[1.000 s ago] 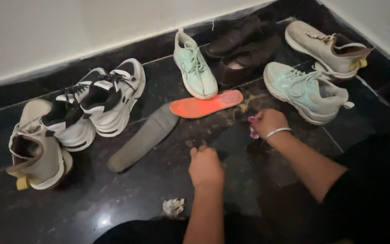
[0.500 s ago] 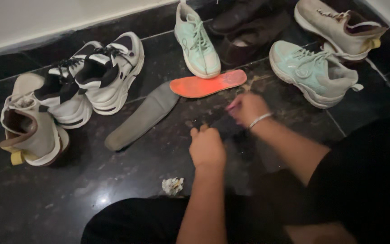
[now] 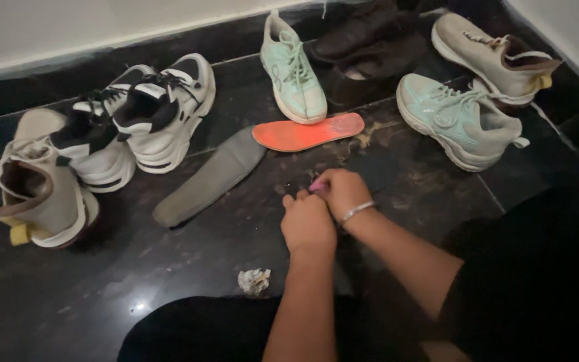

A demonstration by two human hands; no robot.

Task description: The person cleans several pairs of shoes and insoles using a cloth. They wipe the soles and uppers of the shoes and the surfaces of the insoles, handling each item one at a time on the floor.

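Note:
My left hand [image 3: 307, 224] and my right hand [image 3: 343, 192] are pressed together low over the dark floor. A small pink thing [image 3: 319, 186] shows between the fingers of my right hand; what it is I cannot make out. A thin bracelet [image 3: 356, 212] circles my right wrist. Just beyond the hands lie an orange insole [image 3: 307, 132] and a grey insole [image 3: 210, 177], both flat on the floor.
Shoes ring the hands: two white and black sneakers [image 3: 139, 117], beige shoes at the left [image 3: 38, 201] and far right [image 3: 497, 57], two mint sneakers [image 3: 293, 70] [image 3: 460, 117], dark shoes [image 3: 370, 47]. A crumpled paper scrap [image 3: 254, 281] lies near my knee.
My right hand has come in from the right, near the mint sneaker, to meet my left hand. The camera has shifted closer and a little leftward.

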